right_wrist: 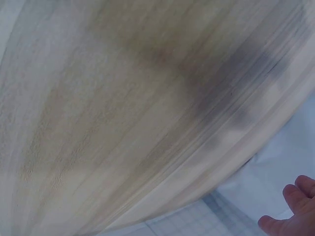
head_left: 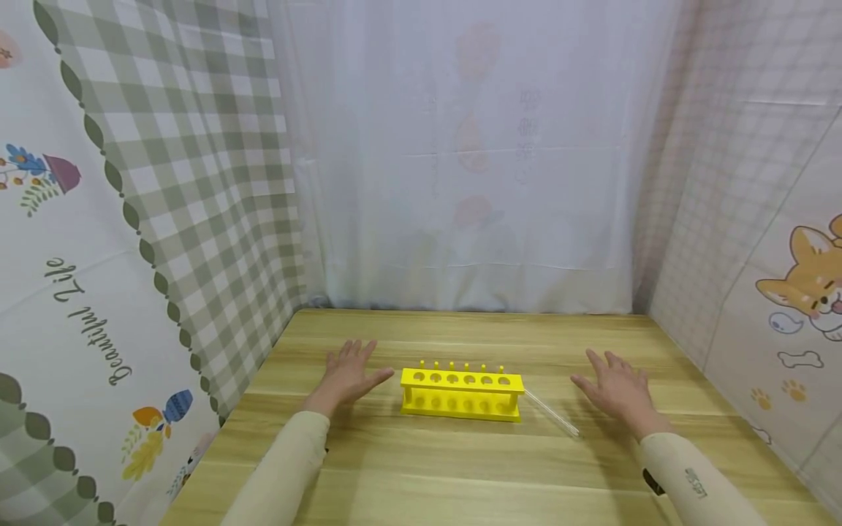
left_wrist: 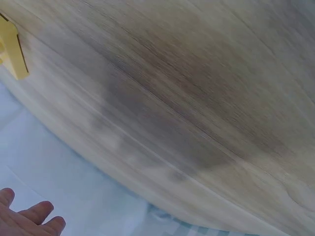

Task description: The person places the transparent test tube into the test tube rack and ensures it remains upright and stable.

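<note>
A yellow test tube rack [head_left: 462,393] stands upright on the table, with a row of round holes along its top and short pegs behind them. Beside its right end lies a clear, thin glass tube [head_left: 552,413], slanting toward the front right. To the left of the rack, my left hand [head_left: 347,376] is held over the table with fingers spread and nothing in it. My right hand [head_left: 616,387] hovers to the right of the tube, fingers also spread and holding nothing. One end of the rack [left_wrist: 12,49] shows in the left wrist view.
The wood-grain table [head_left: 395,467] reaches back to a white curtain [head_left: 473,161]. A green checked cloth [head_left: 191,131] hangs along the left side, and a cloth with a cartoon dog [head_left: 816,277] hangs on the right.
</note>
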A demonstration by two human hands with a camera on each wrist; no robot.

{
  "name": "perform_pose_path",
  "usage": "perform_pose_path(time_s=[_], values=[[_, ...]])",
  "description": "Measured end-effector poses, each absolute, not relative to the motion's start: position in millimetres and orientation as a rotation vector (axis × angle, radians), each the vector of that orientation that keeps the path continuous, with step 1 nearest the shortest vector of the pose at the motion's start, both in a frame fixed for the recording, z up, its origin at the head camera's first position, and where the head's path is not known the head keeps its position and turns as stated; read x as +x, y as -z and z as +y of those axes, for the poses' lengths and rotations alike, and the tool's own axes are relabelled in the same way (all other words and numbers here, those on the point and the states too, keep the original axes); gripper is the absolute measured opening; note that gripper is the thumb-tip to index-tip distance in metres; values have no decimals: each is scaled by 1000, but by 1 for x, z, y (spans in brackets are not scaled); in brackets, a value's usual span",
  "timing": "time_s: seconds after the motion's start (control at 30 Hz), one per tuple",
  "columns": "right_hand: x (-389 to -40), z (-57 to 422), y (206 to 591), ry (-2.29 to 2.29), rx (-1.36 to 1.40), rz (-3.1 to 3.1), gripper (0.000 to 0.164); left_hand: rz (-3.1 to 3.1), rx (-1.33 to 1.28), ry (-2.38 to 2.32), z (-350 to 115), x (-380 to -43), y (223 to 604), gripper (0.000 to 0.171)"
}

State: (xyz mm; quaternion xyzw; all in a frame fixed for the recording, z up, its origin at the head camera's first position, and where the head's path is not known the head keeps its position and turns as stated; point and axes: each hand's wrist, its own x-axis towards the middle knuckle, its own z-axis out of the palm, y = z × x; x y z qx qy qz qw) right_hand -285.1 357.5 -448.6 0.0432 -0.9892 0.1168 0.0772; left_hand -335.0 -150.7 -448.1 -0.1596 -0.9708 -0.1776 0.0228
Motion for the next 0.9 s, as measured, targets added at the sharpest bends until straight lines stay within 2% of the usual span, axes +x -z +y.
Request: perform_pose_path(time_s=[0.37,0.9], values=[[-287,350,452,-378,147,-2943,80,-2985,-583,698,-135,-332,447,86],[-292,334,456,-452,193,-2898,73,-2900,-780,873,-115,-325,448,62]])
